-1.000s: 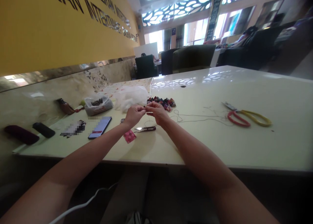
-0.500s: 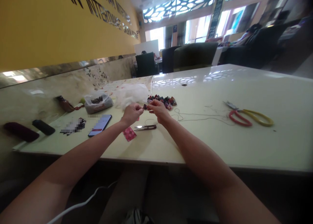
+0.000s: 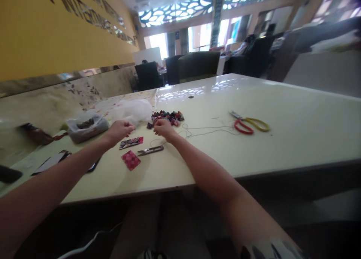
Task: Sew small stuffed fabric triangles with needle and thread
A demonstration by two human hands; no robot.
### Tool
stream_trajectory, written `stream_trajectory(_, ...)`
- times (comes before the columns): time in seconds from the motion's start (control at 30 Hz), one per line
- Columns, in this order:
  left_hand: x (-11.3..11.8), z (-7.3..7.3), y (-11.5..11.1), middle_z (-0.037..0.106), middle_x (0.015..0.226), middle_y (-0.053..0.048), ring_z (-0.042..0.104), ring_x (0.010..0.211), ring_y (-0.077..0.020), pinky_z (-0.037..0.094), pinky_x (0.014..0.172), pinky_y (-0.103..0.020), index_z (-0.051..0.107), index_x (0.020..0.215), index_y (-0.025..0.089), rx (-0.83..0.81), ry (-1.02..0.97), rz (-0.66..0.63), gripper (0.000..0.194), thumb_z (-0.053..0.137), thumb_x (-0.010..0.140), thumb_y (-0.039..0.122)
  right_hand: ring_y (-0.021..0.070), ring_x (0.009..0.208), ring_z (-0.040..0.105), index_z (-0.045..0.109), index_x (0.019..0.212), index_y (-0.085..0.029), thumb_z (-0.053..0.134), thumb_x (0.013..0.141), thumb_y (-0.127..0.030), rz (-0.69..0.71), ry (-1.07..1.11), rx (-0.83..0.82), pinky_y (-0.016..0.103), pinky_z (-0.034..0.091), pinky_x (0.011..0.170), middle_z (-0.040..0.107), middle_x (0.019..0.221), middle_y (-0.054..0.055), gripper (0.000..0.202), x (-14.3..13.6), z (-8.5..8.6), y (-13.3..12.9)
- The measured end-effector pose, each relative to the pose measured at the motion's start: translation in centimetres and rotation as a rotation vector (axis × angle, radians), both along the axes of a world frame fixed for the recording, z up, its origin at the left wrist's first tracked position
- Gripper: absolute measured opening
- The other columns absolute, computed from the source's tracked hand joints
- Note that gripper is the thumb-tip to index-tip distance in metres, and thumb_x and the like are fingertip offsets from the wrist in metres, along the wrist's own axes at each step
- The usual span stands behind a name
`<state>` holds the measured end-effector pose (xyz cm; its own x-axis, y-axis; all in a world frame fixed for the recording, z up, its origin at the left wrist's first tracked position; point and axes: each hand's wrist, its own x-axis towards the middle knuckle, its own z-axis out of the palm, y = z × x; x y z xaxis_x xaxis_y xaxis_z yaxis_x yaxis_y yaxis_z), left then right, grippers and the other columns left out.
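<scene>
My left hand hovers above the table left of the pile, its fingertips pinched together; I cannot make out what is in them. Closed too, my right hand is at the near side of a pile of small patterned cloth pieces. Just left of its fingertips shows a dark pointed cloth piece; whether the fingers touch it I cannot tell. Below the hands lie a dark patterned cloth strip, a pink checked cloth square and thread snips. Thin thread runs rightward from near my right hand.
Scissors with red and yellow handles lie to the right. On the left are a plastic bag with dark contents, a brown bottle and a dark spool-like cylinder. Clear plastic lies behind my left hand.
My hands have moved apart, the left one going left; before, they met around a small dark piece. The view has swung to the right, and the patterned strip now shows fully.
</scene>
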<state>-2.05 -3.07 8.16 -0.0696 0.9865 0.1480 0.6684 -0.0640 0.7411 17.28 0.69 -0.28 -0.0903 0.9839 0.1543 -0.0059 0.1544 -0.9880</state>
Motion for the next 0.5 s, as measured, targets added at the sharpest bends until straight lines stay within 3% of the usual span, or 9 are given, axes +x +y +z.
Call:
stream_trajectory(0.07, 2.8, 1.8, 1.8, 0.059, 0.053, -0.001, 0.051, 0.051, -0.0125, 0.043, 0.05, -0.024, 0.066, 0.059, 0.016, 0.058, 0.04, -0.099, 0.016, 0.072, 0.06, 0.03, 0.0124, 0.051, 0.056, 0.052, 0.059, -0.018, 0.055, 0.067, -0.002, 0.037, -0.057, 0.014, 0.023, 0.045, 0.052, 0.058, 0.054, -0.001, 0.018, -0.6, -0.4, -0.2)
stream_trajectory(0.2, 10.7, 5.2, 5.6, 0.062, 0.062, -0.004, 0.056, 0.057, -0.0138, 0.05, 0.061, -0.03, 0.067, 0.066, 0.015, 0.167, 0.022, -0.272, 0.017, 0.067, 0.073, 0.03, 0.0103, 0.051, 0.056, 0.053, 0.063, -0.017, 0.054, 0.07, -0.002, 0.06, -0.145, 0.069, 0.019, 0.043, 0.051, 0.058, 0.057, -0.002, 0.016, -1.1, -0.6, -0.4)
stream_trajectory(0.27, 14.1, 6.2, 7.2, 0.067, 0.074, -0.009, 0.063, 0.074, -0.0192, 0.053, 0.078, -0.038, 0.068, 0.066, 0.016, 0.275, 0.125, -0.336, 0.028, 0.058, 0.084, 0.034, 0.0096, 0.053, 0.057, 0.052, 0.065, -0.017, 0.053, 0.072, -0.003, 0.065, -0.179, 0.094, 0.018, 0.043, 0.051, 0.058, 0.059, -0.002, 0.015, -1.0, -0.5, -0.4)
stream_trajectory(0.3, 15.4, 6.4, 7.9, 0.069, 0.086, -0.012, 0.064, 0.089, -0.0231, 0.051, 0.09, -0.042, 0.069, 0.067, 0.015, 0.357, 0.215, -0.351, 0.023, 0.059, 0.084, 0.028, 0.0094, 0.054, 0.057, 0.052, 0.066, -0.017, 0.053, 0.072, -0.004, 0.065, -0.195, 0.104, 0.017, 0.043, 0.052, 0.058, 0.059, -0.002, 0.015, -1.0, -0.4, -0.4)
stream_trajectory(0.37, 16.9, 6.8, 8.9, 0.063, 0.124, -0.015, 0.053, 0.124, -0.0318, 0.038, 0.11, -0.049, 0.073, 0.086, 0.016, 0.467, 0.343, -0.375, 0.012, 0.064, 0.078, 0.016, 0.0098, 0.056, 0.057, 0.051, 0.066, -0.017, 0.052, 0.073, -0.005, 0.061, -0.227, 0.12, 0.017, 0.044, 0.054, 0.058, 0.06, -0.002, 0.015, -0.9, -0.4, -0.3)
stream_trajectory(0.43, 17.2, 6.8, 9.2, 0.042, 0.151, -0.014, 0.033, 0.142, -0.039, 0.027, 0.117, -0.057, 0.069, 0.116, 0.021, 0.465, 0.413, -0.417, 0.046, 0.071, 0.071, 0.011, 0.0108, 0.058, 0.058, 0.051, 0.066, -0.018, 0.052, 0.073, -0.006, 0.06, -0.254, 0.136, 0.019, 0.045, 0.056, 0.059, 0.061, -0.002, 0.014, -0.9, -0.4, -0.2)
stream_trajectory(0.5, 16.7, 6.9, 8.7, 0.032, 0.157, -0.013, 0.026, 0.146, -0.0417, 0.025, 0.117, -0.062, 0.057, 0.135, 0.026, 0.446, 0.428, -0.466, 0.072, 0.078, 0.067, 0.014, 0.0117, 0.061, 0.059, 0.051, 0.066, -0.018, 0.052, 0.073, -0.006, 0.057, -0.275, 0.153, 0.02, 0.046, 0.059, 0.06, 0.063, -0.001, 0.014, -0.9, -0.4, -0.1)
